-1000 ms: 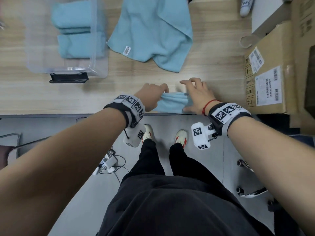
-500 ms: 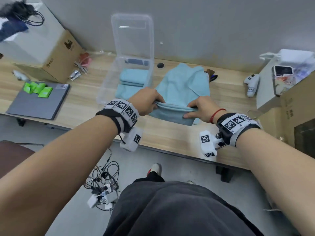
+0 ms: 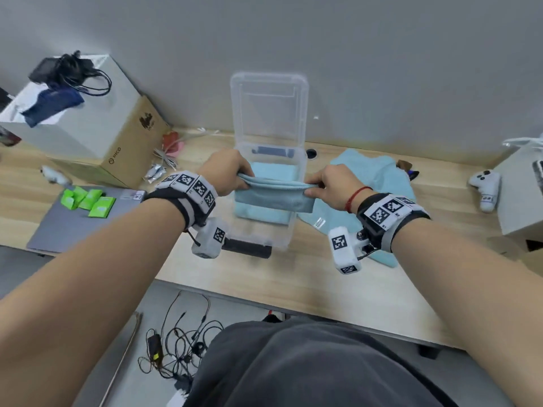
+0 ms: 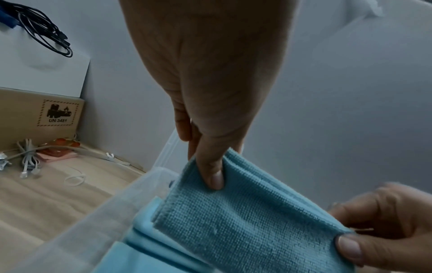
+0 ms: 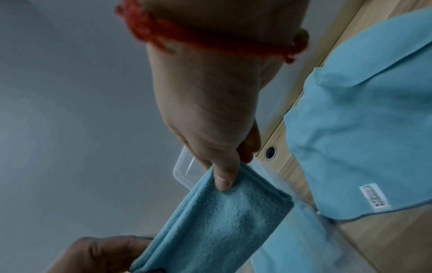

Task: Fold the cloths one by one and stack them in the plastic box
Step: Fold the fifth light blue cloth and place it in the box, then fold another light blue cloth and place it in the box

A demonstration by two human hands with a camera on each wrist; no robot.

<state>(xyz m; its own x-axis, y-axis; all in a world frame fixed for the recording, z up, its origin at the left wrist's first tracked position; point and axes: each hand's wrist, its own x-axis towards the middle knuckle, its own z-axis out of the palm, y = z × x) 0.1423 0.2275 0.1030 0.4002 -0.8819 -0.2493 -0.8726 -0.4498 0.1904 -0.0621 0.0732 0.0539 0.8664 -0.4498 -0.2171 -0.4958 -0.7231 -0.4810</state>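
A folded light-blue cloth (image 3: 273,196) hangs in the air above the clear plastic box (image 3: 291,230). My left hand (image 3: 227,176) pinches its left end and my right hand (image 3: 329,188) pinches its right end. In the left wrist view the left thumb presses into the folded cloth (image 4: 245,218) over the plastic box's rim (image 4: 131,190). The right wrist view shows the right thumb on the folded cloth (image 5: 210,218). Folded blue cloths (image 3: 264,214) lie inside the box. An unfolded blue cloth (image 3: 379,177) lies on the desk right of the box; its label shows on the unfolded cloth (image 5: 364,140).
The box's lid (image 3: 269,110) stands open against the wall. A cardboard box (image 3: 117,142) and a grey laptop (image 3: 58,224) with green packets (image 3: 88,199) sit left. A white game controller (image 3: 486,189) and cartons are right. Cables lie on the floor below.
Both hands lifted the folded cloth off the desk's near edge and carried it left and away, over the plastic box. My view tilted up from the floor to the wall.
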